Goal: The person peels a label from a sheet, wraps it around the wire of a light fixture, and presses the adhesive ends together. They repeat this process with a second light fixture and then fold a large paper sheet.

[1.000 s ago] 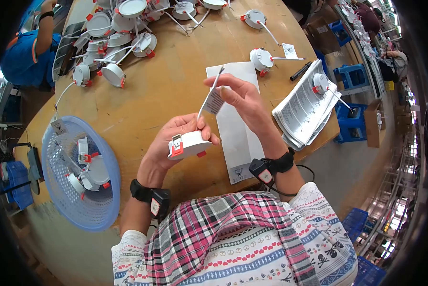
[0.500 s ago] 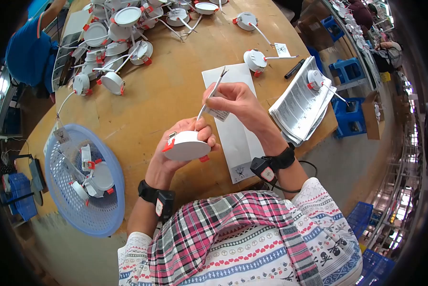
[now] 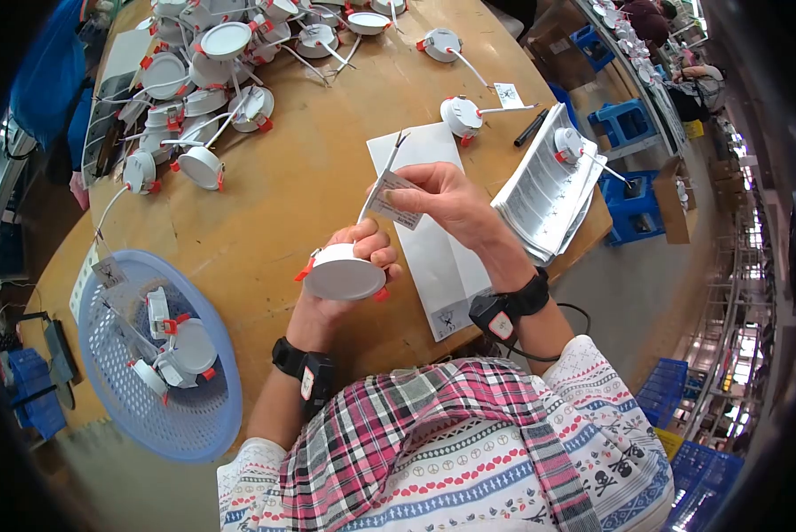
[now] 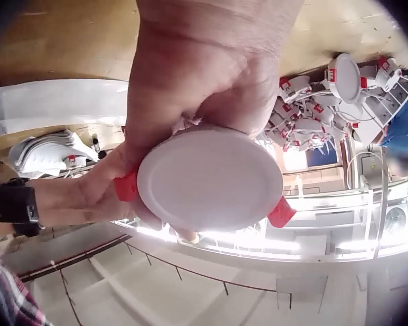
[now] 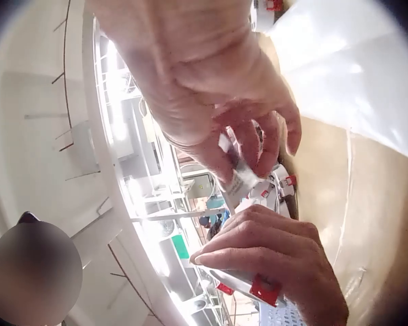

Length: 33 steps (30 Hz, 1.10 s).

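L grip [image 3: 375, 244] clamped on recessed downlight [image 3: 345, 279]; its cable [image 3: 390, 163] runs approx. 1 o'clock; R grip [image 3: 442, 197], nearer cable's tip, pinches label [image 3: 399, 212].

The right hand [image 5: 214, 88] pinches a white label [image 5: 241, 178]; below it, the left hand [image 5: 279, 251] grips a light [image 5: 239, 280] with red clips [image 5: 265, 290]; white sheeting [image 5: 347, 61] covers the worktop's [image 5: 319, 176] upper part; a blue basket [image 5: 280, 316] shows at the bottom.
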Motion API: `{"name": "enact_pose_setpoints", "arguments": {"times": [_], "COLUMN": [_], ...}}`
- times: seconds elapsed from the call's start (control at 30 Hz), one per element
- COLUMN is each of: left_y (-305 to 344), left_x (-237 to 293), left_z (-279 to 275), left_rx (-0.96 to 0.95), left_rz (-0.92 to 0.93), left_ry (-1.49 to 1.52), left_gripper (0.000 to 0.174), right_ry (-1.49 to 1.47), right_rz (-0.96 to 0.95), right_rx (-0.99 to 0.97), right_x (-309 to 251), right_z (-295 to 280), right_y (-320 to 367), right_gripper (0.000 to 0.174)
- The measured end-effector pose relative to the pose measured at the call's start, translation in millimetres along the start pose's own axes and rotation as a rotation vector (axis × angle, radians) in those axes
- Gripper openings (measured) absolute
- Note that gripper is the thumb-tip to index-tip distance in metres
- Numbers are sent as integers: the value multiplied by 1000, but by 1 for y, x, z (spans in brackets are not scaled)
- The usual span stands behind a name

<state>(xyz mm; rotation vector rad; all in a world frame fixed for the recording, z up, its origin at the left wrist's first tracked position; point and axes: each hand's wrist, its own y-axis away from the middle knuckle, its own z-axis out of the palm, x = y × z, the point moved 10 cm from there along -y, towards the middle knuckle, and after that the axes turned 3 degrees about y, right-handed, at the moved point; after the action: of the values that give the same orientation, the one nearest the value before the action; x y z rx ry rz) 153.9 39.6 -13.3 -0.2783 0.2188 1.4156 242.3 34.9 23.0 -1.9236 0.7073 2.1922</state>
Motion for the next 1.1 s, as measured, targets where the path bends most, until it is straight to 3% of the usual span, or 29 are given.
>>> {"name": "enact_pose_setpoints", "arguments": {"times": [0.27,0.53,0.83,1.1], "left_y": [5,5,3,6], "left_x": [-3,0,13,22], "left_z": [8,4,8,14], "left_rx": [-101,-73,-148,-265], "left_rz": [-27,-1,42,64], "left_ry": [111,122,166,197], "left_gripper": [25,25,24,22], "right_ry": [-55,-52,-494,-516], "right_rz": [-47,-59,108,107], "right_rx": [93,65,21,3], "right_x": [3,4,46,41], "right_z": [10,13,25,40], "right_y": [5,5,-13,-14], "right_gripper": [25,28,25,22]}}
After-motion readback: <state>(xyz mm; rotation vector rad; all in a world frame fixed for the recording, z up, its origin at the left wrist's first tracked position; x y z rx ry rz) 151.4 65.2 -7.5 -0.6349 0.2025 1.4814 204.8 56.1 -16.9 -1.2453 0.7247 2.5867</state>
